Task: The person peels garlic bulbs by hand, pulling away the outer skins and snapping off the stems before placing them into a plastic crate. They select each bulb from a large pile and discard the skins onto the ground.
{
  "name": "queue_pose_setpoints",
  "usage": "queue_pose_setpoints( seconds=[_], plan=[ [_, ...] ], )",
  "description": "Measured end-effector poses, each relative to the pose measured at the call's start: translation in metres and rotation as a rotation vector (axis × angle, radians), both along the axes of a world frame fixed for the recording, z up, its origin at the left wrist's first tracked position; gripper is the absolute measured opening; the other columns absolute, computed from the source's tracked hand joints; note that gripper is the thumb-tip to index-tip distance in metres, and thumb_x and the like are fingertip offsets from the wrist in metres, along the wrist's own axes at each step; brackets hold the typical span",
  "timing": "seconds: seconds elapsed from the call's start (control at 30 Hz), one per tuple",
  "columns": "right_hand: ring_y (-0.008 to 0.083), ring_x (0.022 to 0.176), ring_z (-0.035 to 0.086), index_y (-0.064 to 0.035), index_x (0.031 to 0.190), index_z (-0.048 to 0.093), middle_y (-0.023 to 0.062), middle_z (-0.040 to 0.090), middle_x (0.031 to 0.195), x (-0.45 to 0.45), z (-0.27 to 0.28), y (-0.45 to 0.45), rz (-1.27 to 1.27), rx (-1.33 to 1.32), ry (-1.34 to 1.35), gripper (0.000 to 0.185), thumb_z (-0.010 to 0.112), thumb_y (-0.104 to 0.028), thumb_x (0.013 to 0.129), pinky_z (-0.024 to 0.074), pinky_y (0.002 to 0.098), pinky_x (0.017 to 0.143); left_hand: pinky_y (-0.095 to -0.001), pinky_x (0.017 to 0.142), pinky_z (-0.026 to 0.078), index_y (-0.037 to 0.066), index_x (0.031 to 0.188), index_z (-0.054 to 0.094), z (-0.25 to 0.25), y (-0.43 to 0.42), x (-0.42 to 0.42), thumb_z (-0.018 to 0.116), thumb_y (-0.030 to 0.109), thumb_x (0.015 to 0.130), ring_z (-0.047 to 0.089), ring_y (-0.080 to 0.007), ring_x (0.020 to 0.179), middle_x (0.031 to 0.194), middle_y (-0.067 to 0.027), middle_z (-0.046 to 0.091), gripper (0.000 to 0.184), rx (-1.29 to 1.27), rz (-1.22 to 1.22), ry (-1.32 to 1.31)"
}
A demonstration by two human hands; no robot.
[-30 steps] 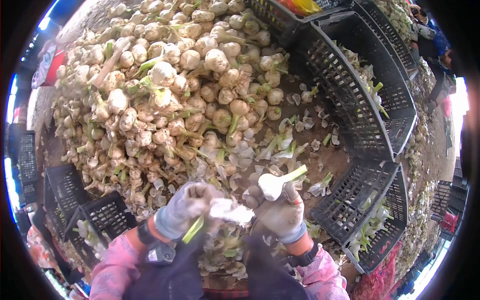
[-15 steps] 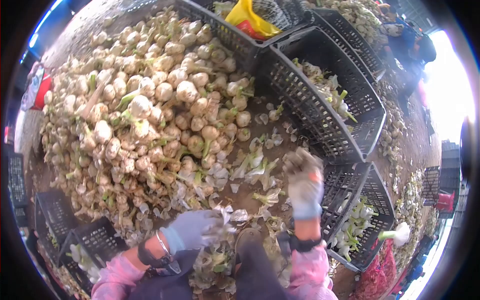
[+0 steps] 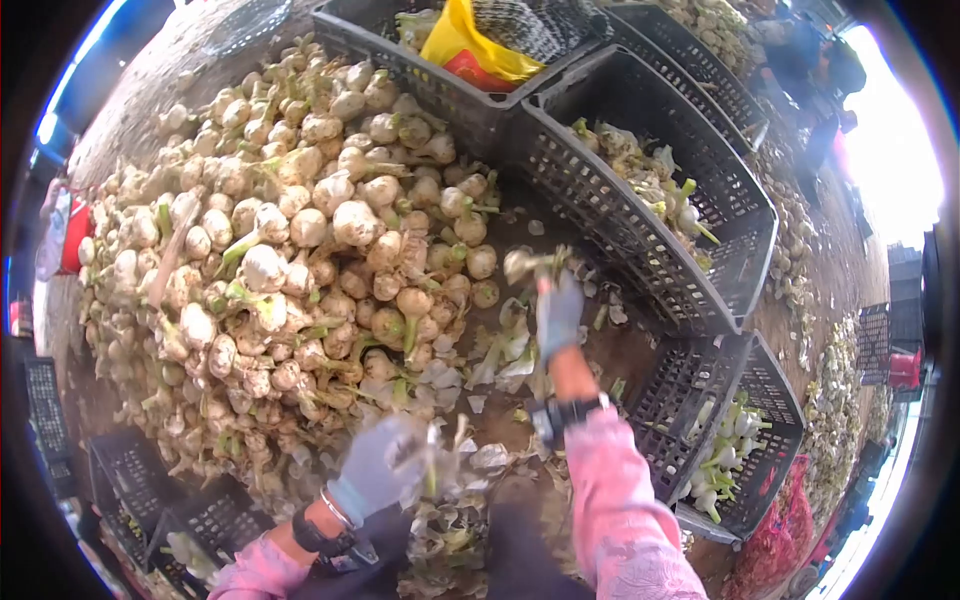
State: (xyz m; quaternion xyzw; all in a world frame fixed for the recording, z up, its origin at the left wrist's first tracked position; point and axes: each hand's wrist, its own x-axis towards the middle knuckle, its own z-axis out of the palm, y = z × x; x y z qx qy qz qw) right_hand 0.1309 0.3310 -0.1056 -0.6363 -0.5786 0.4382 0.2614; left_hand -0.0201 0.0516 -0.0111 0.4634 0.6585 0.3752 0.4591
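A large heap of dirty garlic bulbs with stems fills the left and middle. My gloved right hand reaches out at the heap's right edge, its fingers closed on a garlic bulb with its stem. My gloved left hand is low, in front of my lap, with blurred fingers; pale peelings and a green stem piece are beside them, and whether it holds them is unclear. Loose skins lie on the ground between the heap and the crates.
Black crates stand at the right: one with trimmed leafy pieces, a lower one with white garlic. A yellow bag lies in the top crate. More crates are lower left. A red net sack is lower right; a person is upper right.
The white cleaned garlic has left my right hand and was in the air over the right crate. My right hand has since moved to the heap's edge and taken a bulb. The view has turned right.
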Motion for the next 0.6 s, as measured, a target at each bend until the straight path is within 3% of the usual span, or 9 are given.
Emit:
queue_pose_setpoints(
  seconds=[0.03, 0.1, 0.13, 0.2, 0.23, 0.33, 0.37, 0.47, 0.6],
  plan=[
    [0.0131, 0.073, 0.057, -0.0039, 0.102, 0.067, 0.0056, 0.066, 0.085, -0.003, 0.023, -0.039, 0.001, -0.067, 0.207, 0.023, 0.063, -0.024, 0.093, 0.0471, 0.0304, 0.067, -0.0289, 0.074, 0.050, 0.003, 0.115, 0.059, 0.002, 0.008, 0.008, 0.067, 0.031, 0.091, 0.062, -0.0147, 0.088, 0.100, -0.0056, 0.063, 0.038, 0.146, 0.221, -0.258],
    [0.0070, 0.074, 0.054, -0.0039, 0.110, 0.067, -0.0013, 0.064, 0.088, 0.007, 0.023, -0.113, 0.108, -0.202, 0.600, 0.021, 0.060, -0.018, 0.096, 0.0442, 0.0218, 0.067, -0.0297, 0.080, 0.050, 0.002, 0.129, 0.052, -0.003, 0.006, -0.002, 0.071, 0.039, 0.087, 0.059, -0.0151, 0.099, 0.112, -0.0070, 0.060, 0.059, 0.106, 0.205, -0.065],
    [0.0066, 0.077, 0.055, -0.0031, 0.114, 0.066, -0.0021, 0.064, 0.092, 0.012, 0.064, -0.142, 0.254, -0.340, 0.719, 0.022, 0.060, -0.016, 0.096, 0.0454, 0.0217, 0.070, -0.0296, 0.082, 0.049, 0.001, 0.130, 0.051, 0.003, 0.007, 0.002, 0.072, 0.040, 0.086, 0.057, -0.0154, 0.103, 0.117, -0.0080, 0.058, 0.063, 0.145, 0.208, -0.056],
    [0.0067, 0.090, 0.057, -0.0007, 0.117, 0.064, -0.0006, 0.065, 0.101, 0.020, 0.107, -0.169, 0.388, -0.582, 0.517, 0.025, 0.060, -0.014, 0.096, 0.0461, 0.0219, 0.081, -0.0292, 0.087, 0.049, 0.000, 0.131, 0.050, 0.024, 0.014, 0.006, 0.075, 0.043, 0.083, 0.054, -0.0163, 0.112, 0.126, -0.0098, 0.056, 0.070, 0.186, 0.157, -0.089],
    [0.0069, 0.093, 0.057, -0.0009, 0.119, 0.063, -0.0002, 0.065, 0.102, 0.020, 0.107, -0.180, 0.410, -0.528, 0.674, 0.026, 0.060, -0.016, 0.097, 0.0469, 0.0233, 0.084, -0.0280, 0.089, 0.048, -0.003, 0.131, 0.050, 0.017, 0.009, 0.003, 0.080, 0.039, 0.078, 0.057, -0.0175, 0.110, 0.122, -0.0104, 0.059, 0.073, 0.139, 0.014, -0.023],
    [0.0066, 0.092, 0.058, -0.0010, 0.121, 0.062, -0.0003, 0.064, 0.104, 0.019, 0.113, -0.194, 0.316, -0.612, 0.820, 0.029, 0.060, -0.018, 0.097, 0.0470, 0.0231, 0.084, -0.0281, 0.088, 0.049, -0.002, 0.127, 0.053, 0.031, -0.003, 0.021, 0.085, 0.031, 0.075, 0.061, -0.0182, 0.103, 0.113, -0.0098, 0.063, 0.070, 0.028, 0.209, -0.239],
    [0.0091, 0.095, 0.060, -0.0011, 0.125, 0.057, 0.0017, 0.063, 0.108, 0.018, 0.120, -0.197, 0.254, -0.689, 0.885, 0.032, 0.059, -0.018, 0.098, 0.0485, 0.0248, 0.086, -0.0289, 0.083, 0.051, -0.002, 0.122, 0.056, 0.032, -0.005, 0.024, 0.086, 0.025, 0.073, 0.066, -0.0205, 0.092, 0.105, -0.0108, 0.067, 0.063, 0.105, 0.252, -0.154],
    [0.0142, 0.095, 0.063, -0.0019, 0.125, 0.053, 0.0052, 0.062, 0.107, 0.020, 0.130, -0.210, 0.149, -0.805, 1.155, 0.030, 0.056, -0.017, 0.099, 0.0522, 0.0272, 0.083, -0.0312, 0.077, 0.054, -0.001, 0.120, 0.058, 0.044, -0.008, 0.027, 0.086, 0.027, 0.073, 0.068, -0.0238, 0.087, 0.103, -0.0138, 0.067, 0.061, 0.213, 0.241, 0.163],
    [0.0200, 0.090, 0.067, -0.0001, 0.119, 0.054, 0.0103, 0.064, 0.106, 0.023, 0.131, -0.215, 0.120, -0.903, 1.094, 0.028, 0.062, -0.006, 0.093, 0.0599, 0.0341, 0.077, -0.0344, 0.073, 0.055, 0.001, 0.118, 0.060, 0.042, -0.014, 0.036, 0.085, 0.032, 0.072, 0.069, -0.0287, 0.084, 0.099, -0.0152, 0.068, 0.061, 0.307, 0.202, 0.323]
  ],
)
